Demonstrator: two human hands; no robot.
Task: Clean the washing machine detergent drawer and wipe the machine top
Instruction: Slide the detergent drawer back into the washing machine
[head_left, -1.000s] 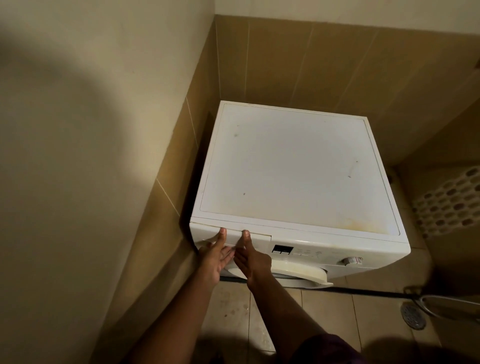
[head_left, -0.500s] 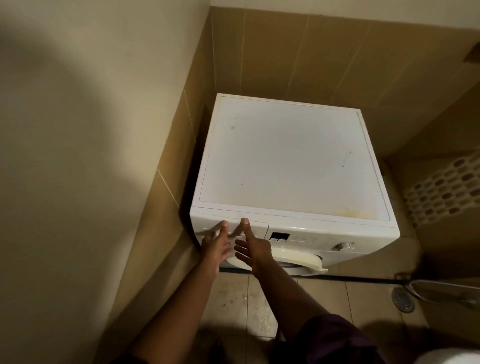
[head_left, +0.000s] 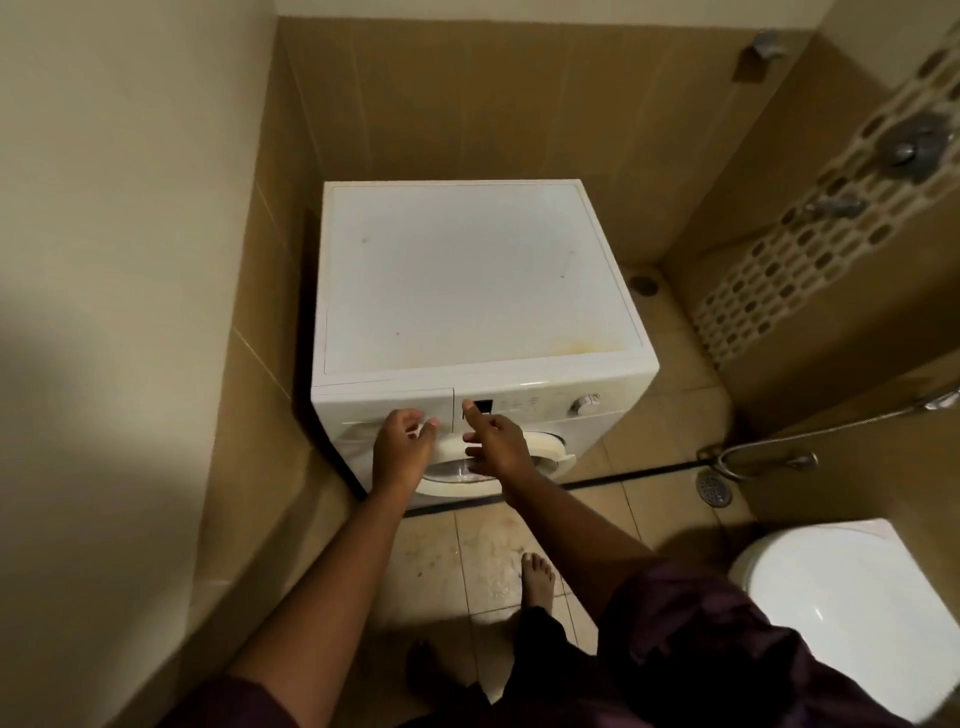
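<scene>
With the detergent drawer (head_left: 384, 410) not yet opened, the left hand (head_left: 402, 452) and right hand (head_left: 496, 449) hover before it, fingers loose and empty; next, grip its front and pull.

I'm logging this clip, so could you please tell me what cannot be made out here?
- Closed white detergent drawer: inside hidden, head view.
- White control panel: markings too small.
- Round door: partly behind left hand and right hand.
- White toilet: cut off by frame edge.

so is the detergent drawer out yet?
No, shut. The drawer front sits flush with the control panel. Both hands, left and right, hover open before it, gripping nothing.
</scene>
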